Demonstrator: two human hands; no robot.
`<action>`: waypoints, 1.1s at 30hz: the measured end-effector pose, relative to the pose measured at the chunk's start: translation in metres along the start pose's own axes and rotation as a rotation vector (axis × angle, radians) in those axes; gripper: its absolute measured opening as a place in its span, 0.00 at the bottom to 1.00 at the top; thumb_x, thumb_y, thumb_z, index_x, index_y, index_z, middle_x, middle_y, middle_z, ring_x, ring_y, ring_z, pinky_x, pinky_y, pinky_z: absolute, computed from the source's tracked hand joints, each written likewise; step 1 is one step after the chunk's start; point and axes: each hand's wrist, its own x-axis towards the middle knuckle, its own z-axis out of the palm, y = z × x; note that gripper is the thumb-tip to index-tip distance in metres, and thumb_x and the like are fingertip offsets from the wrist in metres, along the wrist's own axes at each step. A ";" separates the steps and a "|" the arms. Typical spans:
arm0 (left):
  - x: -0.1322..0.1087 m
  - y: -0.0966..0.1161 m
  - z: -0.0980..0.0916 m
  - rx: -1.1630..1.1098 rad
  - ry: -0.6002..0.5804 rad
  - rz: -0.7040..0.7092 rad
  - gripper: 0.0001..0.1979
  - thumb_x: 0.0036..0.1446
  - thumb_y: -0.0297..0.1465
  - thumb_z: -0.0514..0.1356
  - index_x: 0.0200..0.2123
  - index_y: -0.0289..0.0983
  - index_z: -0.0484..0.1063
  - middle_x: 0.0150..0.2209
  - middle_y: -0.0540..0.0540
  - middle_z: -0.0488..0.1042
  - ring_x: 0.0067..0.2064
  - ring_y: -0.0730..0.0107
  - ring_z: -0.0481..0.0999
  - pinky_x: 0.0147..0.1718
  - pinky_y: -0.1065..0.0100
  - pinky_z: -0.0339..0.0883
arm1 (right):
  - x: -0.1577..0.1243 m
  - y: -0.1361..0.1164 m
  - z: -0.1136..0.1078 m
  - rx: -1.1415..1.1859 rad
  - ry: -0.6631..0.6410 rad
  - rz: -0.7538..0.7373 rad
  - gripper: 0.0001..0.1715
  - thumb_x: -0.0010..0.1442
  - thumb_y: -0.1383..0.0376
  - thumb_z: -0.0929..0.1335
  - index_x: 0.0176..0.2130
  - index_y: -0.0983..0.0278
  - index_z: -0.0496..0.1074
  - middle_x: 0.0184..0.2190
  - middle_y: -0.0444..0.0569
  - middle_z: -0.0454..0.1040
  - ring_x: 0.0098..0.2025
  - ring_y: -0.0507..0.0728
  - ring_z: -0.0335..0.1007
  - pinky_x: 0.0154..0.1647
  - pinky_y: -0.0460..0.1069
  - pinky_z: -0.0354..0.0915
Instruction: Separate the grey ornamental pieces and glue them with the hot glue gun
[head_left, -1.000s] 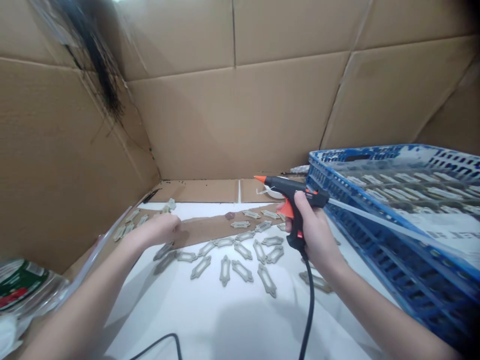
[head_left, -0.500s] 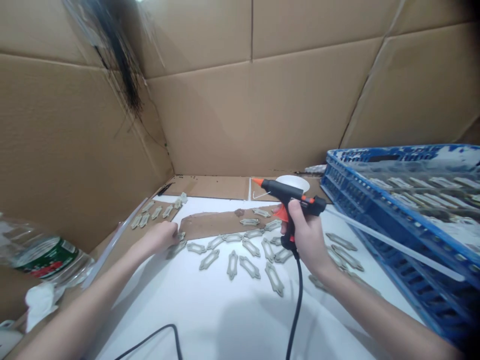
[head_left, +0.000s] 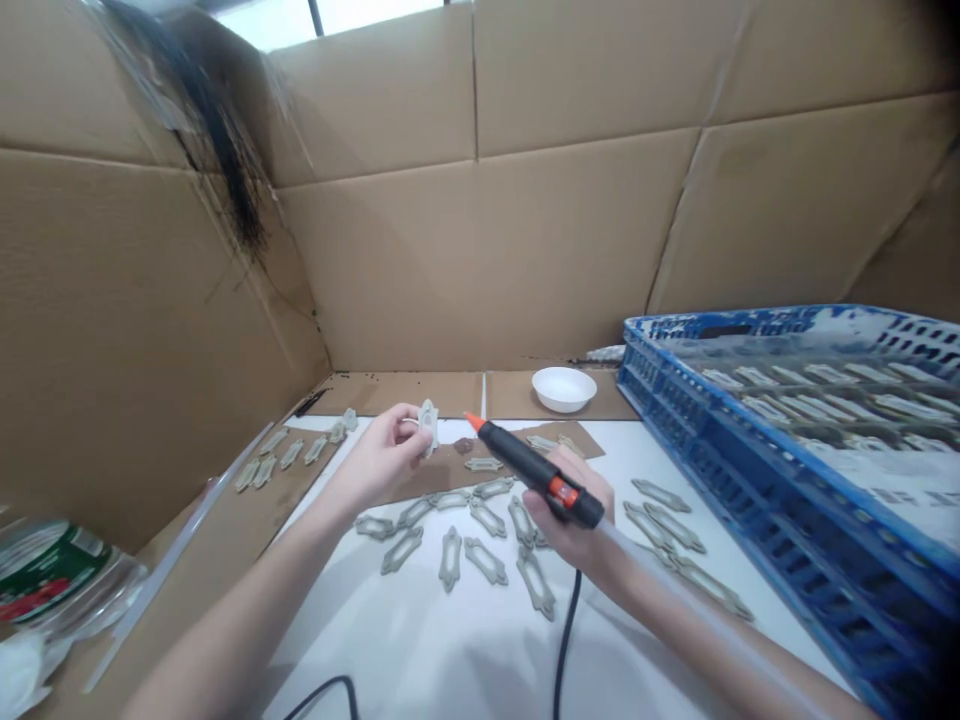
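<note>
Raised above the brown cardboard strip (head_left: pixel 412 486), my left hand (head_left: pixel 386 452) pinches a small grey-green frame piece (head_left: pixel 428 425), held upright. My right hand (head_left: pixel 574 500) is wrapped round a black hot glue gun (head_left: pixel 517 452) with an orange nozzle. The nozzle points left toward the held piece, a short gap apart from it. A clear glue stick trails from the gun's back over my forearm. Several similar frame pieces (head_left: pixel 486 560) lie scattered on the white table (head_left: pixel 420 640) below both hands.
On the right stands a blue crate (head_left: pixel 720 480) with rows of frame pieces. A white bowl (head_left: pixel 564 389) sits at the back, against cardboard walls (head_left: pixel 450 270). Smaller pieces (head_left: pixel 292 453) lie on cardboard at left, near a plastic bottle (head_left: pixel 60 570). A black cable (head_left: pixel 568 640) crosses the table.
My left hand has lifted a frame piece from the table and brought it up and right. The glue gun has swung so its nozzle sits lower and nearer that piece. The view has shifted.
</note>
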 end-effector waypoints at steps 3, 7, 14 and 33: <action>-0.008 0.006 0.013 -0.087 -0.012 0.017 0.12 0.51 0.35 0.54 0.38 0.35 0.63 0.23 0.52 0.66 0.23 0.77 0.63 0.24 0.74 0.56 | -0.001 0.001 0.000 -0.048 -0.001 -0.176 0.08 0.51 0.61 0.63 0.31 0.64 0.64 0.21 0.46 0.62 0.22 0.52 0.58 0.23 0.46 0.56; -0.016 0.003 0.017 -0.123 -0.013 -0.005 0.15 0.52 0.36 0.54 0.42 0.37 0.62 0.21 0.54 0.65 0.22 0.76 0.63 0.22 0.74 0.56 | -0.004 0.003 0.003 -0.078 -0.032 -0.263 0.10 0.49 0.62 0.64 0.32 0.64 0.65 0.21 0.46 0.63 0.21 0.52 0.58 0.22 0.46 0.56; -0.026 0.010 0.015 -0.073 0.042 -0.032 0.19 0.50 0.33 0.55 0.47 0.38 0.62 0.19 0.54 0.68 0.21 0.74 0.66 0.23 0.74 0.59 | -0.004 0.005 0.003 -0.102 -0.093 -0.303 0.10 0.50 0.61 0.63 0.31 0.66 0.65 0.20 0.47 0.64 0.21 0.52 0.59 0.22 0.46 0.56; -0.031 0.013 0.016 -0.081 0.018 -0.026 0.22 0.48 0.29 0.54 0.49 0.39 0.61 0.16 0.57 0.61 0.20 0.75 0.63 0.20 0.75 0.58 | -0.005 0.006 0.003 -0.134 -0.136 -0.333 0.09 0.50 0.62 0.64 0.32 0.65 0.64 0.19 0.45 0.62 0.21 0.51 0.56 0.22 0.45 0.53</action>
